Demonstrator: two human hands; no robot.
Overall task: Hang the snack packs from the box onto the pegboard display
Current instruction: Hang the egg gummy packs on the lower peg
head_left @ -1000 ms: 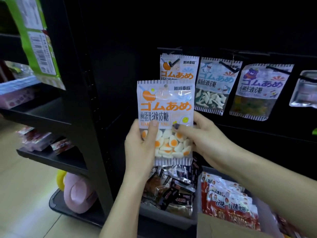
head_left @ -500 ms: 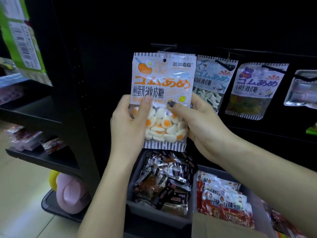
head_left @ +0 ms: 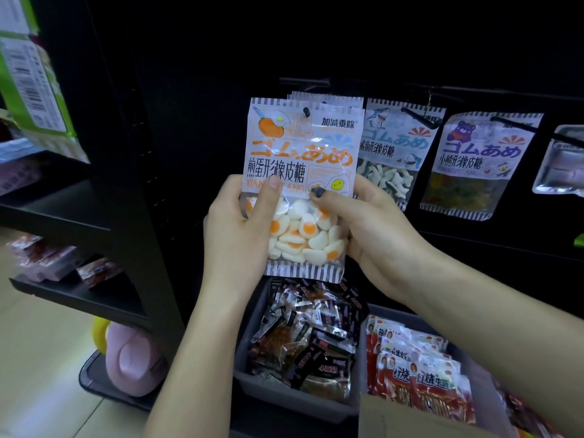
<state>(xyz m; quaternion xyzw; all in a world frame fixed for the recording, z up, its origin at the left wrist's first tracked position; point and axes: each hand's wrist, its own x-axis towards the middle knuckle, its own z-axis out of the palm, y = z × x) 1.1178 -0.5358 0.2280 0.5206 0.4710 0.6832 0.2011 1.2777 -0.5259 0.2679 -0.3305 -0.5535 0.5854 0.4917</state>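
An egg-shaped gummy pack (head_left: 300, 159) with orange lettering is held up against the black pegboard (head_left: 205, 90). The tip of a black peg (head_left: 306, 111) pokes through its hang hole, with matching packs behind it. My left hand (head_left: 235, 232) grips the pack's lower left side, thumb on the front. My right hand (head_left: 369, 229) pinches its lower right side. A shark gummy pack (head_left: 398, 147) and a bear gummy pack (head_left: 477, 162) hang on pegs to the right. A cardboard box corner (head_left: 410, 420) shows at the bottom.
Two grey bins stand below: one (head_left: 284, 395) holds dark snack sachets, the other holds red packets (head_left: 420, 371). A silvery pack (head_left: 562, 165) hangs far right. Black shelves (head_left: 63, 213) with goods are on the left, and a pink and yellow object (head_left: 132, 358) sits near the floor.
Both hands raised the egg gummy pack up to the leftmost peg; the peg tip now pokes through its hang hole, covering the pack that hung there.
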